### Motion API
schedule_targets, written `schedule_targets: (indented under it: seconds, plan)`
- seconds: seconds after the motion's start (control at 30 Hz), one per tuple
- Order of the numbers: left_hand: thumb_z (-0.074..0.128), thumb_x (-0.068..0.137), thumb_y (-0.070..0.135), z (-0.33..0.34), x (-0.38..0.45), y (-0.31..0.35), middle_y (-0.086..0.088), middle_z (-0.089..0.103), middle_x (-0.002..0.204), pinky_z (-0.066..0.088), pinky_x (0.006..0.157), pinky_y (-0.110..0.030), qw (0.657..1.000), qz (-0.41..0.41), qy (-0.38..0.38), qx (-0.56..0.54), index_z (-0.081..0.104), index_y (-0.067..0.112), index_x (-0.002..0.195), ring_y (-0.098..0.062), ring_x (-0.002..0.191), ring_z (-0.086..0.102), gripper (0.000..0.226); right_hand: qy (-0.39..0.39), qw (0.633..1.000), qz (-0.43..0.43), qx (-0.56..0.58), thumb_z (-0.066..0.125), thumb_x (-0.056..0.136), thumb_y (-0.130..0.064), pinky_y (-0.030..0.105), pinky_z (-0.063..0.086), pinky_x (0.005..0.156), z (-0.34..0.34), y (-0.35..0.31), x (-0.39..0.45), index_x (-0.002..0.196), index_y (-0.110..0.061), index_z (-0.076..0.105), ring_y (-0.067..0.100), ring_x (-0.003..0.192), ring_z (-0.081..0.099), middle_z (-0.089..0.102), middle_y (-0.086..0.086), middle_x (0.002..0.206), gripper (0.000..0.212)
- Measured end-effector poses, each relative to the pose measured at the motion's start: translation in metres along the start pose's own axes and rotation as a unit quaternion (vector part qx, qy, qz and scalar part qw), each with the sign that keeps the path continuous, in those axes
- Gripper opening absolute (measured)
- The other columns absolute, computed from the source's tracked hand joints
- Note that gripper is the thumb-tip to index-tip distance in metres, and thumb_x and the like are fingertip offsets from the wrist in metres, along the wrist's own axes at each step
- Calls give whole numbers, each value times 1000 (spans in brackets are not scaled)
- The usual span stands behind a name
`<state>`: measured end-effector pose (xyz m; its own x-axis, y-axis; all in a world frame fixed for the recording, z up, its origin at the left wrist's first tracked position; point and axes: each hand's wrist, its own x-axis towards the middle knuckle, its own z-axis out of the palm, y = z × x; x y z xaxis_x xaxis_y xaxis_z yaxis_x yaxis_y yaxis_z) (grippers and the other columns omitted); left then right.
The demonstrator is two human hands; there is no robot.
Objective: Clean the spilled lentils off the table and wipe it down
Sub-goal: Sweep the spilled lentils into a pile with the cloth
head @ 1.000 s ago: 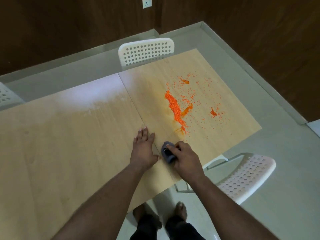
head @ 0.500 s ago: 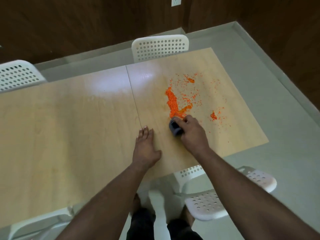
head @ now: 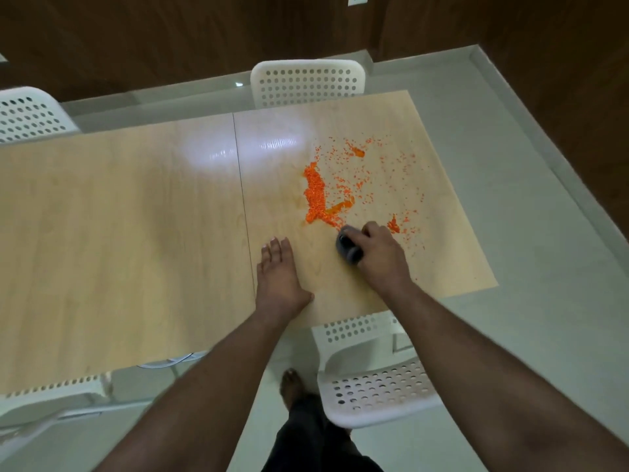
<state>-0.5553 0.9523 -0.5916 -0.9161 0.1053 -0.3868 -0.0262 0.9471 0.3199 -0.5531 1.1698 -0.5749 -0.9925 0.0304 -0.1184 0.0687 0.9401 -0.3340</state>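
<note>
White perforated chairs (head: pixel 308 81) ring table (head: pixel 119 212). Orange lentils (head: pixel 316 195) piled right of centre seam. Left hand (head: pixel 279 277) flat, fingers straight. Right hand (head: pixel 377 253) grips dark cloth (head: pixel 347 248), now nearer pile's lower edge than before.

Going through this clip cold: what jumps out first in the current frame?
The bright orange lentils spilled across the right half of the pale wooden table, thickest in one central streak. Just nearer the person, the right hand grips a dark cloth at the spill's near edge, while the left hand rests flat beside it.
</note>
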Motion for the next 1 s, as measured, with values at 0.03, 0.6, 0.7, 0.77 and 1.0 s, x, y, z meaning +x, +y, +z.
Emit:
schedule_targets:
  seconds: [0.03, 0.6, 0.7, 0.77, 1.0]
  plan:
    - [85, 79, 33, 0, -1, 3, -12, -9, 176, 10, 132, -47, 1000, 9, -2, 5, -7, 12, 167, -33, 163, -6, 130, 7, 1000, 9, 5, 58, 101, -26, 36, 43, 79, -5, 1, 11, 149, -34, 54, 27, 113, 45, 48, 5, 119, 48]
    - [58, 91, 73, 35, -6, 68, -16, -14, 175, 1, 130, -56, 997, 60, -23, 37, -4, 7, 167, -34, 162, -13, 118, -25, 1000, -13, 1, 72, 84, -7, 40, 56, 69, 3, 66, -84, 143, -31, 62, 26, 110, 51, 52, 1, 120, 65]
    - [62, 88, 73, 42, -9, 71, -15, -19, 174, -2, 130, -57, 998, 44, -13, 46, -5, 8, 167, -34, 161, -18, 122, -8, 1000, -13, -10, 71, 88, -15, 40, 55, 74, -9, 76, -49, 140, -31, 65, 28, 111, 51, 54, 2, 118, 55]
    - [66, 88, 71, 45, -10, 76, -14, -18, 174, -2, 130, -55, 999, 23, -8, 38, -5, 8, 167, -33, 161, -17, 123, -2, 1000, -13, -7, 67, 92, -17, 39, 51, 81, -17, 84, -21, 142, -30, 64, 29, 115, 50, 53, 4, 121, 51]
    - [69, 94, 41, 59, -30, 114, -15, -5, 176, 8, 132, -49, 999, -28, 37, -14, 6, 10, 168, -32, 163, -6, 101, -4, 996, -83, 33, 64, 95, -19, 40, 51, 82, -38, 92, -19, 149, -29, 56, 28, 113, 48, 49, 6, 119, 55]
